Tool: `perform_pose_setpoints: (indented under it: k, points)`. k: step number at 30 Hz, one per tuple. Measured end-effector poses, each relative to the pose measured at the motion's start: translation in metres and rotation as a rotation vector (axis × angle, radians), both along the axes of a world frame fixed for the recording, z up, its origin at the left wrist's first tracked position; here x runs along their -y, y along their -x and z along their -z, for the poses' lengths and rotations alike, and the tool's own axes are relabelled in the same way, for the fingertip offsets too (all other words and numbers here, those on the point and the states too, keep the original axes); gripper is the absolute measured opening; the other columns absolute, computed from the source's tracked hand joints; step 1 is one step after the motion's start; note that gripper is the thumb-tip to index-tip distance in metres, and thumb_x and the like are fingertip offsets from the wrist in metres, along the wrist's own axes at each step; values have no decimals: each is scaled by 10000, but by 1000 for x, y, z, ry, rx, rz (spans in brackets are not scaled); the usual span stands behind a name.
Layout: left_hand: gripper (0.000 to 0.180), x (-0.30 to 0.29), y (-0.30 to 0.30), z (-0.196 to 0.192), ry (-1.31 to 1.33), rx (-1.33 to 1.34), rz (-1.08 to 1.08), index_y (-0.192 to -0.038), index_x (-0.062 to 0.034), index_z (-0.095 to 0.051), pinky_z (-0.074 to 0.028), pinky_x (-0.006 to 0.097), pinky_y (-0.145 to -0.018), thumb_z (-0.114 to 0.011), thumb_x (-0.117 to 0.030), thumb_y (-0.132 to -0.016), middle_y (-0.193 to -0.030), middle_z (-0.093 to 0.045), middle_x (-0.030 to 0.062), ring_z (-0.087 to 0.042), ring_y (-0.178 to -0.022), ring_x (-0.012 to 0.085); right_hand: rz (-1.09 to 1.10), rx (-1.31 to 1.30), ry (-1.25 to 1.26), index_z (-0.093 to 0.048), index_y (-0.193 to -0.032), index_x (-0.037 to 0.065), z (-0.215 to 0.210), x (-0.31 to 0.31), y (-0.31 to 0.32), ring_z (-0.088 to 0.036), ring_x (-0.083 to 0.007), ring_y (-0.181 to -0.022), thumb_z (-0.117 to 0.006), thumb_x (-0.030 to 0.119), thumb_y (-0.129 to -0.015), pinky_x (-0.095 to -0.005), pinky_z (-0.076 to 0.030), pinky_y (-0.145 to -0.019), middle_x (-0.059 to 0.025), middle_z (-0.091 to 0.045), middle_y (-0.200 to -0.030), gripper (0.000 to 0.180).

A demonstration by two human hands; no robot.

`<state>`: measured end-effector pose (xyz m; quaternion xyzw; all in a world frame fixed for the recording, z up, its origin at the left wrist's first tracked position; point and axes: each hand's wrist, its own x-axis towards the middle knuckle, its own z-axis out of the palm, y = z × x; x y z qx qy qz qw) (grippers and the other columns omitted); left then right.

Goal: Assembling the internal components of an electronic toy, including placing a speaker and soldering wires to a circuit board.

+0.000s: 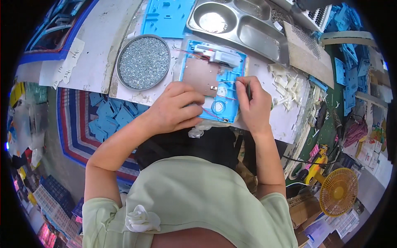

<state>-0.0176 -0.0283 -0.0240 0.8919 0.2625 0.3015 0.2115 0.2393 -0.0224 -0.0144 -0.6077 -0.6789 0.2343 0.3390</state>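
A light blue plastic casing (232,108) lies on the worktable in front of me. Inside it are a brown circuit board (198,74), a white and grey mechanism (225,57) along the far side and thin red wires (208,112). My left hand (175,106) grips the casing's near left edge, its fingers curled over the board's corner and the wires. At the casing's right side, my right hand (255,103) pinches a thin tool with a slim metal tip (232,81); its exact kind is mostly hidden by the fingers.
A round tray of small metal screws (143,62) stands left of the casing. Beyond it are a blue panel (167,18) and a steel compartment tray (259,35). White plastic parts (288,87) are heaped at right. A striped bag (74,124) holds blue parts; a yellow fan (339,191) stands lower right.
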Motion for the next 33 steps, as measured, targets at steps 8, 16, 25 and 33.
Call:
perform_pose_setpoints:
  k: [8, 16, 25, 33]
  points:
    - [340, -7, -47, -24, 158, 48, -25, -1005, -96, -661, -436, 433, -926, -836, -201, -733, -1077, -614, 64, -577, -1062, 289, 276, -610, 130, -691, -986, -7, -6, 29, -44, -561, -48, -659, -624, 115, -1023, -248, -456, -569, 5, -638, -787, 144]
    - [339, 17, -52, -15, -56, -29, 179, -1090, -81, -691, -452, 391, -799, -697, -152, -758, -939, -598, 36, -589, -865, 221, -537, -1010, 400, -737, -1056, 6, -76, 62, -32, -662, -246, -748, -770, 208, -852, -326, -523, -664, -83, -671, -868, 289]
    - [174, 20, -1, -17, -73, -139, -229, -959, -99, -714, -420, 372, -536, -753, -96, -789, -746, -604, 28, -568, -589, 239, -408, 311, -190, -729, -1106, 79, -26, 43, 6, -531, -265, -983, -800, 312, -762, -443, -403, -898, -37, -606, -966, 422]
    - [154, 68, 0, 0, 208, -221, -153, -793, -94, -601, -448, 410, -576, -743, -142, -830, -794, -592, 76, -570, -636, 295, -371, 216, -241, -697, -1046, 92, -14, 49, 49, -563, -268, -981, -805, 224, -763, -448, -409, -879, -46, -615, -979, 330]
